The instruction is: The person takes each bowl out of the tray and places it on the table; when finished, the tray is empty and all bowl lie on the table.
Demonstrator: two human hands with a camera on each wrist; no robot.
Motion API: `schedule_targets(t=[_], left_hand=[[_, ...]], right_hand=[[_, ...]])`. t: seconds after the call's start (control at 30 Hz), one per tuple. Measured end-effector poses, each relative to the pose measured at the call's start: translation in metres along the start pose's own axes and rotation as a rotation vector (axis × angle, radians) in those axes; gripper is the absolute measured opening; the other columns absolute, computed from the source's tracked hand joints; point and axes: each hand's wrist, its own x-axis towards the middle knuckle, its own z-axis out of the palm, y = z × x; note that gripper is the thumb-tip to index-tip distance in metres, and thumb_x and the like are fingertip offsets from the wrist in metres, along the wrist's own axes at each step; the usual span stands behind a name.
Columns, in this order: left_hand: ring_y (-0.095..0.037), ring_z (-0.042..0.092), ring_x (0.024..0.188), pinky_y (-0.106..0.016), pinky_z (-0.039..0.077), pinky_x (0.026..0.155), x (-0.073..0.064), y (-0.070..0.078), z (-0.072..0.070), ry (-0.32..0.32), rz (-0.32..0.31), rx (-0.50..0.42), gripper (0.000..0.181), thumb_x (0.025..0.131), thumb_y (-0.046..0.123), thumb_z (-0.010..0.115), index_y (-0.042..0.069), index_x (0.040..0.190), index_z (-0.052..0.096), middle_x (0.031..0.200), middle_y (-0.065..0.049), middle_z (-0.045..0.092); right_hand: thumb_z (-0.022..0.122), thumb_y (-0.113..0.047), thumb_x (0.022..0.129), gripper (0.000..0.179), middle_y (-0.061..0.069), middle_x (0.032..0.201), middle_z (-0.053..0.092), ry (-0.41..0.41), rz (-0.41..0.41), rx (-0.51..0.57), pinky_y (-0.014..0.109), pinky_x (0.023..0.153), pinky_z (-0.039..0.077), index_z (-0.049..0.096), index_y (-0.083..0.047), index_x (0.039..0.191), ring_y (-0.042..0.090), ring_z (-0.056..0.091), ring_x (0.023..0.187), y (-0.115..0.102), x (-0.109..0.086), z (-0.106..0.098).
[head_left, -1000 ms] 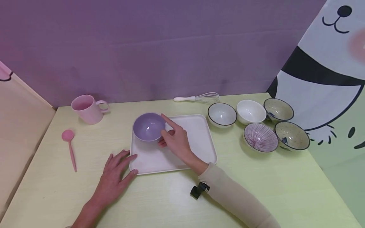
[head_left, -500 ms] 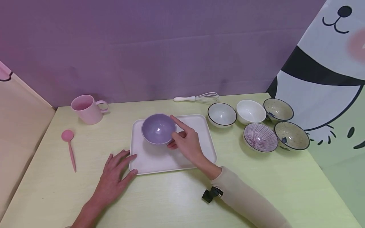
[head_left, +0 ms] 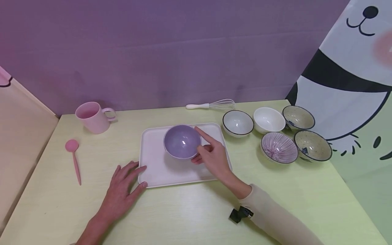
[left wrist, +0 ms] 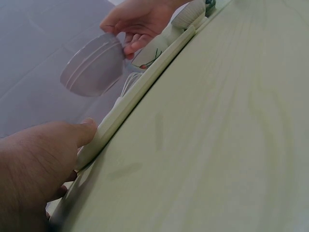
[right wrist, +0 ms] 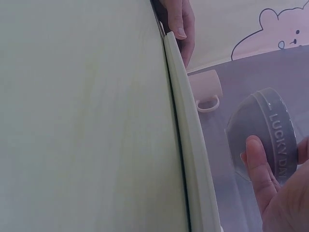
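My right hand grips the side of a glossy purple bowl, upright and held over a white rectangular tray. The index finger reaches along the bowl's rim. In the right wrist view, raised letters show on the bowl, with the thumb against its wall. A gap shows between the bowl and the tray's edge in the left wrist view. My left hand rests at the tray's front left corner, fingers spread, with its thumb on the rim.
A pink mug and pink spoon lie to the left. Behind the tray is a white-handled whisk. To the right stand a dark-rimmed white bowl, a plain white bowl, a purple-striped bowl and two speckled bowls.
The right hand has carried the purple bowl rightward and slightly toward the front, from the tray's left side to over its middle. My left hand stays at the tray's corner.
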Motion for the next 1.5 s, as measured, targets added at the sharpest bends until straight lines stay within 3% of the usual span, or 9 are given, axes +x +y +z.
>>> schedule_targets(t=[0.7,1.23,1.37,1.5], left_hand=[[-0.046,0.046,0.153,-0.062,0.015,0.137,0.000,0.000,0.001,-0.007,-0.010,0.006,0.050,0.103,0.024,0.079,0.014,0.150,0.068,0.157,-0.018,0.058],[-0.048,0.049,0.151,-0.071,0.019,0.133,-0.002,-0.001,0.001,0.024,0.010,-0.003,0.049,0.101,0.022,0.081,0.015,0.149,0.070,0.155,-0.018,0.061],[-0.047,0.048,0.152,-0.068,0.017,0.135,-0.001,-0.001,0.002,0.014,0.005,0.004,0.049,0.102,0.023,0.080,0.015,0.149,0.069,0.156,-0.018,0.060],[-0.047,0.047,0.153,-0.067,0.016,0.136,0.000,0.000,0.001,0.010,0.001,0.005,0.049,0.103,0.024,0.079,0.014,0.150,0.069,0.156,-0.018,0.059]], right_hand=[[0.050,0.010,0.097,0.071,0.025,0.077,0.077,0.009,0.011,-0.037,0.043,0.064,0.071,0.060,-0.018,0.161,0.025,0.080,0.063,0.001,-0.037,-0.055],[0.045,0.016,0.099,0.070,0.021,0.072,0.076,0.071,-0.025,-0.025,0.044,0.061,0.070,0.055,-0.009,0.164,0.023,0.080,0.062,0.008,-0.061,-0.090],[0.045,0.014,0.100,0.069,0.028,0.083,0.078,0.099,-0.021,-0.045,0.042,0.061,0.070,0.055,-0.010,0.164,0.022,0.080,0.062,0.011,-0.066,-0.100],[0.045,0.013,0.102,0.067,0.042,0.104,0.075,0.126,-0.022,-0.057,0.041,0.061,0.070,0.053,-0.009,0.165,0.023,0.080,0.063,0.014,-0.070,-0.109]])
